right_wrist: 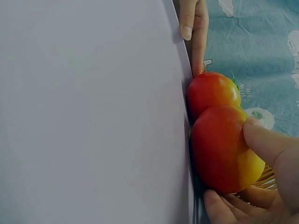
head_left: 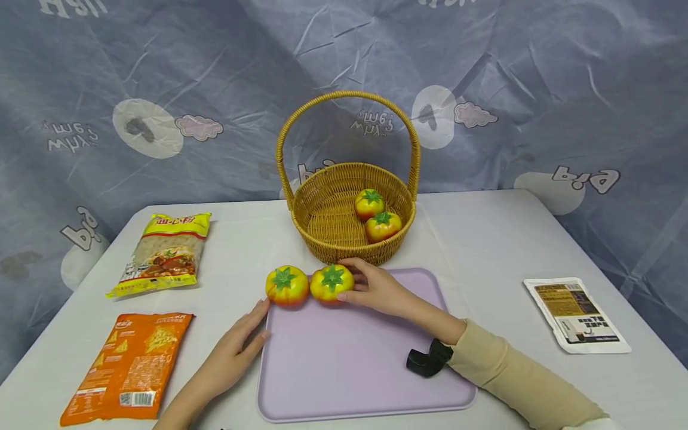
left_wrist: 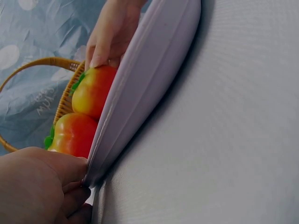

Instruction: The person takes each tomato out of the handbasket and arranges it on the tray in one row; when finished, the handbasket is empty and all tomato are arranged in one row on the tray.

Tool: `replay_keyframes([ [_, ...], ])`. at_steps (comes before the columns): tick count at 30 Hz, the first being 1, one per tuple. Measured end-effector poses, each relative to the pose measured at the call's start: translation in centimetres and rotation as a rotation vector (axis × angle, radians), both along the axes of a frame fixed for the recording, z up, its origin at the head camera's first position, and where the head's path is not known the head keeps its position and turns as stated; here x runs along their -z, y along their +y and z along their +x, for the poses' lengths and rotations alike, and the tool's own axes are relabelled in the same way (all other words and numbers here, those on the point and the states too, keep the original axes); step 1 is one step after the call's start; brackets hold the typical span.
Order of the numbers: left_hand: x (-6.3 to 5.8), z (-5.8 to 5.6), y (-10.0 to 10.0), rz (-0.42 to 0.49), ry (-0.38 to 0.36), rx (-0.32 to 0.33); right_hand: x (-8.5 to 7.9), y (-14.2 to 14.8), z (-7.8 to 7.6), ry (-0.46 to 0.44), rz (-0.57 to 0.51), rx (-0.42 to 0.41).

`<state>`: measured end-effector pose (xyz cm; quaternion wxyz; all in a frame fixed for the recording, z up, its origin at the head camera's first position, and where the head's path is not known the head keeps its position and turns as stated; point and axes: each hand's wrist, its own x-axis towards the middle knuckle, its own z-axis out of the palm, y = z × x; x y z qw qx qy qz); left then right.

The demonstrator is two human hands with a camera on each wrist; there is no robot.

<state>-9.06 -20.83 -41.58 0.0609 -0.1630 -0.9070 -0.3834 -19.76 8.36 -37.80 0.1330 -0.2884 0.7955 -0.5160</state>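
Two yellow-red persimmons with green leafy tops sit side by side at the far left edge of a lilac tray [head_left: 365,358]. My right hand [head_left: 384,289] holds the right persimmon [head_left: 331,284], thumb on its near side and fingers behind it; the right wrist view shows the thumb [right_wrist: 264,140] against its skin. My left hand [head_left: 236,349] lies beside the tray's left edge, fingers extended, a fingertip at the left persimmon [head_left: 287,286]. Behind the tray stands a wicker basket [head_left: 322,230] with a tall handle. Two more persimmons [head_left: 383,227] lie in its right side.
On the left of the white table lie a yellow food bag [head_left: 166,254] and an orange snack bag [head_left: 129,364]. A white-and-brown packet [head_left: 577,315] lies at the right. A patterned grey-blue cloth [head_left: 226,71] hangs behind the table.
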Motion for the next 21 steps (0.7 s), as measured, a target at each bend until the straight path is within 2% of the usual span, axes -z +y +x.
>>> replay_keyframes([
  [5,-0.1,0.0,0.0,0.003,0.004,0.005,0.0,-0.1,0.0,-0.001,-0.017,0.012],
  [16,-0.3,0.2,0.0,0.009,-0.011,-0.011,-0.2,0.2,0.4,0.079,0.01,0.026],
  [21,-0.1,0.2,0.1,0.007,-0.017,-0.012,-1.0,0.8,1.0,0.156,0.125,0.028],
])
